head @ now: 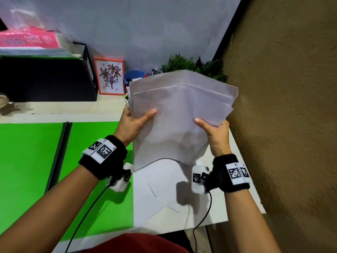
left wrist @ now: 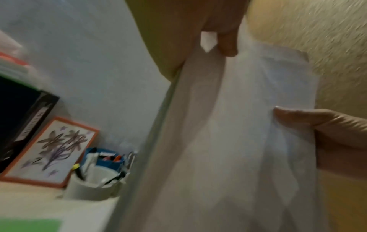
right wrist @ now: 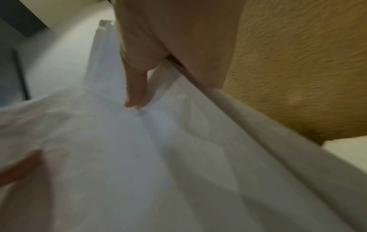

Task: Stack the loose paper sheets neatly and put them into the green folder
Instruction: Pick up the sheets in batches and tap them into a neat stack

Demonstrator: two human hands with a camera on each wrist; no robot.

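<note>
While both hands lift them off the tabletop [head: 237, 194], paper sheets [head: 178, 114] unevenly stacked at 12 o'clock, left hand [head: 134, 123] and right hand [head: 215, 136] pinching their lower edges, thumbs on top, green folder [head: 36, 161] open at 9 o'clock

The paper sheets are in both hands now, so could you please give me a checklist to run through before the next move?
1. Left hand grips the paper sheets: ok.
2. Right hand grips them: ok.
3. Sheet edges aligned: not ok, top edges are staggered.
4. All loose sheets gathered: not ok, more sheets lie on the desk.
5. Green folder open and flat: ok.
6. Sheets uncreased: cannot tell.
</note>
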